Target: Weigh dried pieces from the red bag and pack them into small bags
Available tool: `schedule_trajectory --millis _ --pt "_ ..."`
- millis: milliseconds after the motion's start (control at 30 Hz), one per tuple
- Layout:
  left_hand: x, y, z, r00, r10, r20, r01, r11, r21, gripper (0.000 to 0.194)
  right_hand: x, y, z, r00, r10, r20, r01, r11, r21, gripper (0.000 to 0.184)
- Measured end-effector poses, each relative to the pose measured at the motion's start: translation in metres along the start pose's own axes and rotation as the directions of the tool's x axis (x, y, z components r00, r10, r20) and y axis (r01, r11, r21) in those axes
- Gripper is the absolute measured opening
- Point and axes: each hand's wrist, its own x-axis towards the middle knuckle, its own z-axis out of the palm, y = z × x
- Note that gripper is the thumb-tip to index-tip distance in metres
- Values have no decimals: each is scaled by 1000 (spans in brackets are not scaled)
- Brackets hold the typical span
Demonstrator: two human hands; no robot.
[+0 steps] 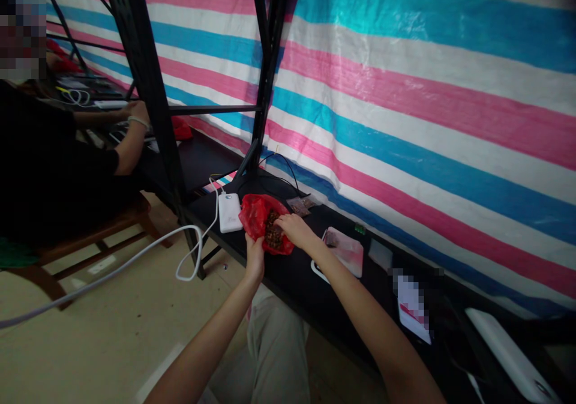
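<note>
A red plastic bag [255, 212] lies open on the black bench [297, 275], with small dark brown pieces [272, 231] heaped inside. My left hand [254, 254] grips the bag's near edge from below. My right hand [290, 226] reaches into the bag from the right, fingers curled on the dark pieces; what they pinch is too small to make out. A small clear packet of similar pieces [300, 205] lies just behind the bag.
A white power bank [229, 212] with a white cable [135, 259] lies left of the bag. A pinkish tray [346, 249], a card [413, 309] and a white device [508, 351] sit to the right. Black rack posts [144, 74] stand behind. Another person sits at left.
</note>
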Motion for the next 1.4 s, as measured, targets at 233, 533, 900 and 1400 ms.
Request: schedule_trajectory --millis 233,533,900,1400 --pt "-5 10 8 997 63 -43 -63 998 1 37 -2 7 19 995 78 -56 -45 890 454 34" --pt "-4 8 -1 994 96 -57 -93 994 54 36 2 4 46 963 269 23 -140 424 895 32" --pt "-42 42 4 843 530 -91 -523 847 93 47 -36 11 14 874 471 -118 -14 268 963 36" --pt "-39 3 154 220 89 971 -840 523 143 58 -236 60 -6 390 914 -113 -253 225 941 48"
